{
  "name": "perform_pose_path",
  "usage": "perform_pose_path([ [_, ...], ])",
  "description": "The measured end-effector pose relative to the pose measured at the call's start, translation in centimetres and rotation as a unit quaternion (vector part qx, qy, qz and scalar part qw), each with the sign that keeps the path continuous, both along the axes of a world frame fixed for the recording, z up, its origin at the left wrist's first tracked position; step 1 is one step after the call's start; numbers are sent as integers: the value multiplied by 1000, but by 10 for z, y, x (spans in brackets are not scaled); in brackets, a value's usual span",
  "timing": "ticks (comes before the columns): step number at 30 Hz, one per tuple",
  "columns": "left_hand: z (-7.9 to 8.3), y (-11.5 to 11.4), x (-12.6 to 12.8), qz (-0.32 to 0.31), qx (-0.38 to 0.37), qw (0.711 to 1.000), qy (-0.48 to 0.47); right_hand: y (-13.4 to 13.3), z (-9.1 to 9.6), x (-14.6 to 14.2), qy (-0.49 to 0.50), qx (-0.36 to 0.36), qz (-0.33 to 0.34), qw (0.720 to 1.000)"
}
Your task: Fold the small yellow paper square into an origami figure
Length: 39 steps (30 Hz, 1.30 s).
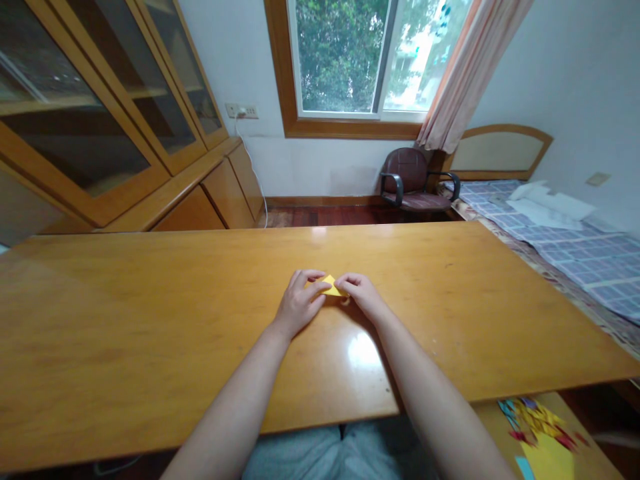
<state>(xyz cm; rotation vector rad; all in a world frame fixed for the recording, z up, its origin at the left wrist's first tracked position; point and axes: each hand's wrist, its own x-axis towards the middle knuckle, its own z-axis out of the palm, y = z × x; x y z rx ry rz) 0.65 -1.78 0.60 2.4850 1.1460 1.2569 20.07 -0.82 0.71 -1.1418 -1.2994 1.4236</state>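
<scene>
A small folded piece of yellow paper (331, 285) lies on the wooden table (150, 320) near its middle. My left hand (299, 303) rests at the paper's left side, fingers curled and pinching its edge. On the paper's right side my right hand (361, 293) has its fingertips closed on the paper. Both hands cover most of the paper; only a small yellow triangle shows between them.
A glass-door cabinet (100, 120) stands at the left. Beyond the table are a dark red chair (415, 180) under a window and a bed (560, 240) at the right. Coloured paper pieces (540, 427) lie on a lower surface at the bottom right.
</scene>
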Motion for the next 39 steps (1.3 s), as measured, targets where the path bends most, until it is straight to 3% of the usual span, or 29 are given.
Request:
perform_pose_path([
  [7,3,0,1,1,-12,1000,-1,0,4,-2,-15,8,21,1000],
  [15,2,7,-2,18,-94,992,-84,1,-3,-2,-1,63,-44,997],
  [20,-1,8,-3,44,-219,961,-164,-3,-5,-2,-24,119,-15,992],
  [27,-7,11,1,-3,-332,910,-247,-4,-5,-3,-57,150,-9,987],
  [39,-9,13,0,-32,-355,897,-263,-2,-8,-2,-61,114,-20,991],
])
